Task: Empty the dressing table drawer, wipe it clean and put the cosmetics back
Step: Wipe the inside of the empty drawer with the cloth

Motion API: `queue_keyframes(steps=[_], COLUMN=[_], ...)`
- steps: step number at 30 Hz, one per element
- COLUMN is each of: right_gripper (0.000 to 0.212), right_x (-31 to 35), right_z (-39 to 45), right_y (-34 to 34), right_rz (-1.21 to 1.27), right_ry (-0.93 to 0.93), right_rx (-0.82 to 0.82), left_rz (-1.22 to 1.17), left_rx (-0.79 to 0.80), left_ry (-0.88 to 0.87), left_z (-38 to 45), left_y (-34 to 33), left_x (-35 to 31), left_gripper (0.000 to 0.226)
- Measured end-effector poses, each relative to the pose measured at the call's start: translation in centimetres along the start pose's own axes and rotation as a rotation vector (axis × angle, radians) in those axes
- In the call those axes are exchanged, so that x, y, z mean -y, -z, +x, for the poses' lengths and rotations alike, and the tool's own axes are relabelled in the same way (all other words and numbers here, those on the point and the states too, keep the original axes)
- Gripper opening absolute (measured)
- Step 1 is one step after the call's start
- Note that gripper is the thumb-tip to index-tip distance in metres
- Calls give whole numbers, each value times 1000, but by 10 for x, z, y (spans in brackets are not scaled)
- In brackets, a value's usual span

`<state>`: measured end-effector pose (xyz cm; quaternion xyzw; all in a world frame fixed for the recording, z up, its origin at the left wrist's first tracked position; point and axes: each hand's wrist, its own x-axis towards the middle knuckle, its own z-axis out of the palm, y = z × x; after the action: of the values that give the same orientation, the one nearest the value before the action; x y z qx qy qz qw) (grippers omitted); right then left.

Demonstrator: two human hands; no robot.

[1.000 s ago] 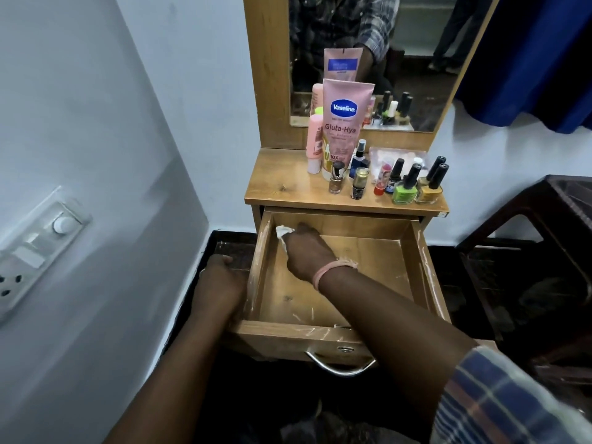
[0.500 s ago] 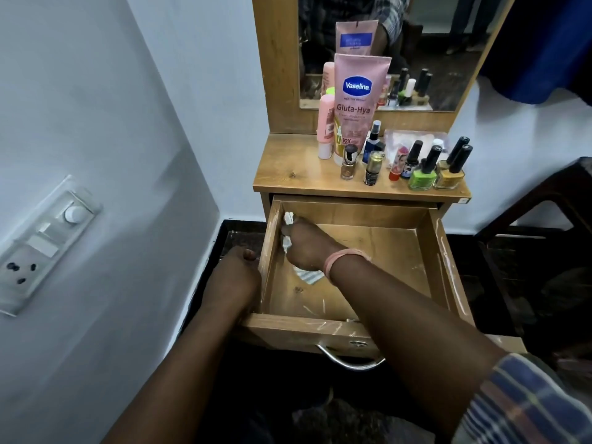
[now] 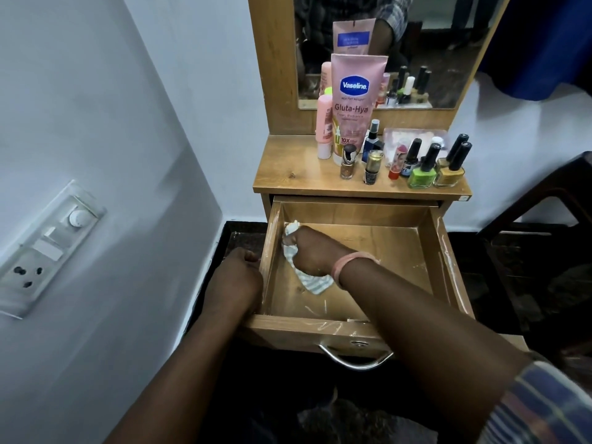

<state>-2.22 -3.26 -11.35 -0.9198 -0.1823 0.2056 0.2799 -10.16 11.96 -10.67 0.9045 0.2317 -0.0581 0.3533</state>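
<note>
White switchboard on the left wall, blue curtain, dark chair at right.

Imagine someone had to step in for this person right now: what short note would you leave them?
Right hand: grips the striped cloth, pressed against the drawer floor near its left wall.
Left hand: holds the drawer's left side from outside.
Cosmetics: all on the dressing table top, among them the Vaseline tube and the green nail polish.
Done: drawer emptied.
Left: white streaks show on the floor and rims, so finish wiping, then put the cosmetics back.
</note>
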Motion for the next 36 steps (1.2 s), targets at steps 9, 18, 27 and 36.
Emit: queue_keyframes(steps=[9,18,27,36], right_gripper=[37,18,27,11], right_x=[3,55,55,82], right_z=[-27,-72,-13,-49], right_y=[11,-3,21,8], right_rz=[166,106,57,-221], right_ry=[-1,309,26,46], right_rx=[210,68,-166,14], left_rz=[-45,-270,-231,-209], left_rx=[-43,-210,-252,-210], left_ry=[24,100,41,42], left_z=[-4,-11,-14,-8], left_y=[3,12,11,6], left_x=[-2,-1,1,6], left_gripper=[26,23,32,30])
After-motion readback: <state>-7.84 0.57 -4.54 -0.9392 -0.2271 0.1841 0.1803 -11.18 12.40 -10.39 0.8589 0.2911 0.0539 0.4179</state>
